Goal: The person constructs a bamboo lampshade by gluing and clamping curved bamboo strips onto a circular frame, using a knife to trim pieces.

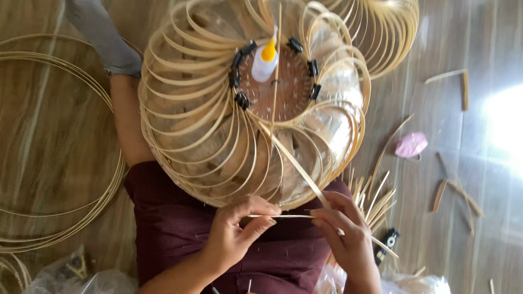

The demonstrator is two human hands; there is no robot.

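Thin bamboo strip pinched level between both hands, just below the near rim of the bamboo lampshade frame and above the dark red lap. Left hand with fingers clenched on the strip's left end, thumb pressing from beneath. Right hand grasping the strip's right end with its fingers, and touching a longer flat bamboo slat running diagonally from the frame's hub down past the palm. Frame resting on the lap, built of many curved slats swirling out from a round brown hub disc. Small white glue bottle with a yellow cap lying on the disc, ringed by black binder clips gripping the slat ends. Bundle of loose sticks just right of the right hand. Coiled bamboo hoops on the wooden floor at left. Pink cloth-like scrap and offcuts scattered at right. Second frame at top right.
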